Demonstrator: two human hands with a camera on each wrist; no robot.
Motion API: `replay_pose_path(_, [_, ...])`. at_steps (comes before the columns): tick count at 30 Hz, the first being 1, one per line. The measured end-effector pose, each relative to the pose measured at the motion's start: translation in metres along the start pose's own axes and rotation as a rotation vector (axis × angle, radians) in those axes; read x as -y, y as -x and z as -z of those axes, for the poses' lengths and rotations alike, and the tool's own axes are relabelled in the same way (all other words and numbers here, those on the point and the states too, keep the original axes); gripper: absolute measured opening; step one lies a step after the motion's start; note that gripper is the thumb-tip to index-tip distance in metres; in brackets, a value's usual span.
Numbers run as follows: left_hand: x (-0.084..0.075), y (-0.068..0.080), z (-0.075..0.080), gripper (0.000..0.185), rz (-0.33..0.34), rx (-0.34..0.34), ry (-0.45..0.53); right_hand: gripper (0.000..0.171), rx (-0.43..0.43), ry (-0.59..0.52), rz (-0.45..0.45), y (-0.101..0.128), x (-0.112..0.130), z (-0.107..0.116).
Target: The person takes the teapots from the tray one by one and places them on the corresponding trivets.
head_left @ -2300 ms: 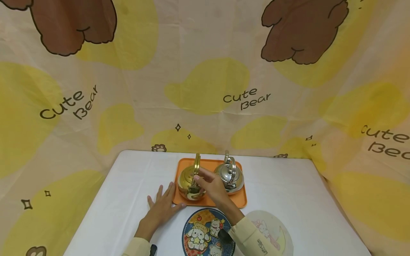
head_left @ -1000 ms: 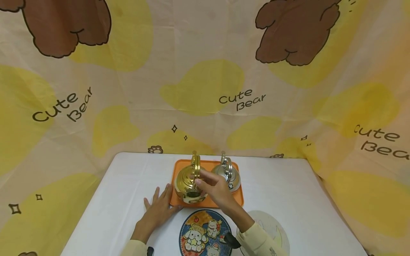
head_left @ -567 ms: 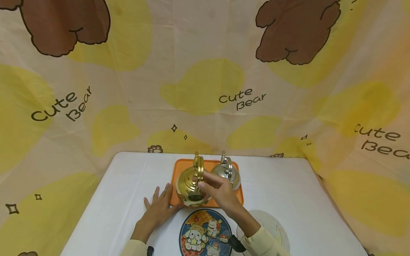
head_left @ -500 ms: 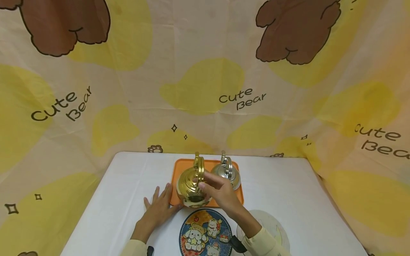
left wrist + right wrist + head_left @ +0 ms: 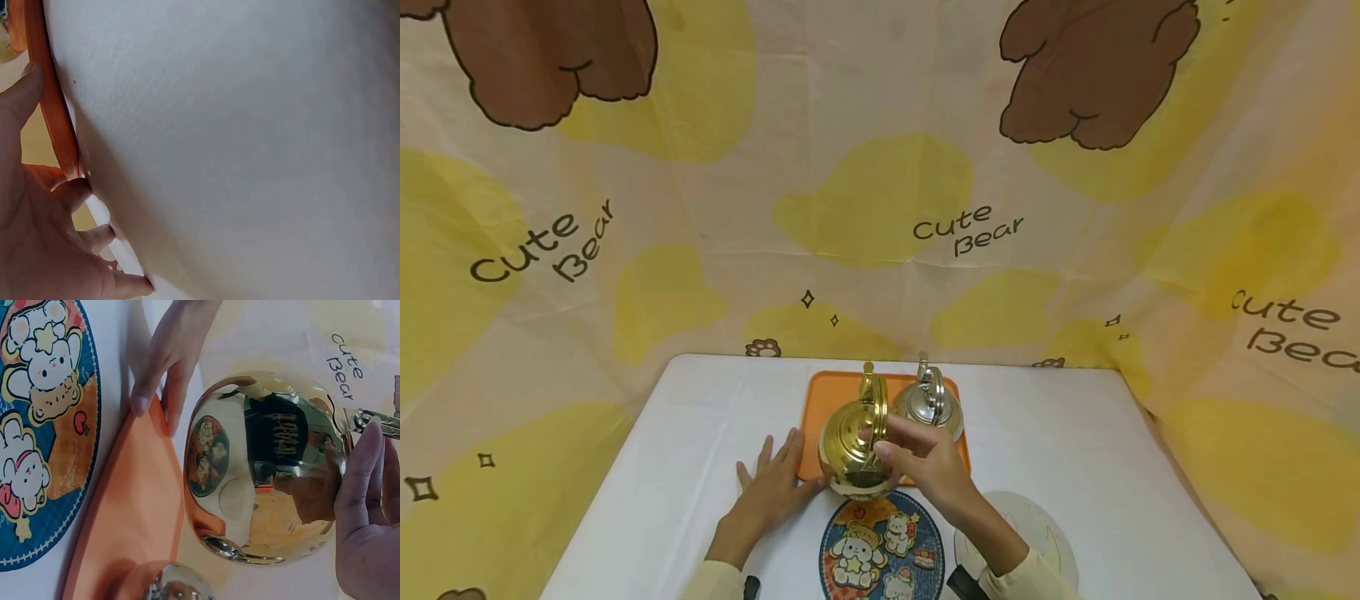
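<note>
My right hand (image 5: 936,471) grips the handle of a shiny gold kettle (image 5: 847,458). In the right wrist view the kettle (image 5: 269,462) hangs above the orange tray (image 5: 128,506), apart from it. My left hand (image 5: 772,492) lies spread with straight fingers at the tray's left front corner. The left wrist view shows the left thumb and a finger touching the tray's rim (image 5: 53,100). A silver kettle (image 5: 928,407) stands on the right half of the tray, partly hidden behind my right hand in the head view.
A round blue mat (image 5: 880,542) with cartoon bears lies in front of the tray on the white table (image 5: 722,400). To its right is a pale round mat (image 5: 1041,533), partly covered by the right arm. A printed cloth (image 5: 865,208) hangs behind the table.
My right hand has raised the gold kettle off the tray and brought it nearer, slightly to the right, to the tray's front edge. The left hand keeps its place at the tray.
</note>
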State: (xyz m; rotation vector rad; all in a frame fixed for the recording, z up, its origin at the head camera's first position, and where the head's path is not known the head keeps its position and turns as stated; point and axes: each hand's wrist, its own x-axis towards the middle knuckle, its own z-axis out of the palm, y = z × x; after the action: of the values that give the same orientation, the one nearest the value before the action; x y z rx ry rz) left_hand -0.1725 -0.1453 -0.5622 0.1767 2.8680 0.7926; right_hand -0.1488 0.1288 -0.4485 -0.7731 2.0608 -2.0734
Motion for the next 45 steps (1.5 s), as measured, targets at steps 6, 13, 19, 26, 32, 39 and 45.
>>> replay_pose_path(6, [-0.001,0.0,0.001,0.104,-0.002,-0.001,0.001,0.043,0.016,-0.001,0.009,0.007,0.001,0.001])
replay_pose_path(13, [-0.001,0.001,0.002,0.105,0.003,0.011,-0.002,0.041,0.024,-0.002,-0.012,0.014,0.0,0.0])
replay_pose_path(19, [0.0,0.0,0.001,0.103,-0.005,0.003,-0.029,0.04,0.03,-0.006,-0.028,0.02,0.001,0.0])
replay_pose_path(26, [-0.001,0.0,0.002,0.1,-0.015,-0.007,-0.033,0.038,0.033,-0.014,-0.03,0.026,0.0,0.0])
replay_pose_path(32, [0.001,0.0,0.001,0.1,-0.023,-0.007,-0.043,0.038,0.032,-0.032,-0.04,0.033,-0.003,0.001])
replay_pose_path(39, [0.003,-0.001,-0.002,0.103,-0.023,0.002,-0.027,0.039,0.042,-0.048,-0.046,0.041,-0.004,0.002])
replay_pose_path(45, [0.004,-0.002,-0.003,0.103,-0.016,-0.002,-0.02,0.037,0.041,-0.066,-0.008,0.047,-0.007,0.002])
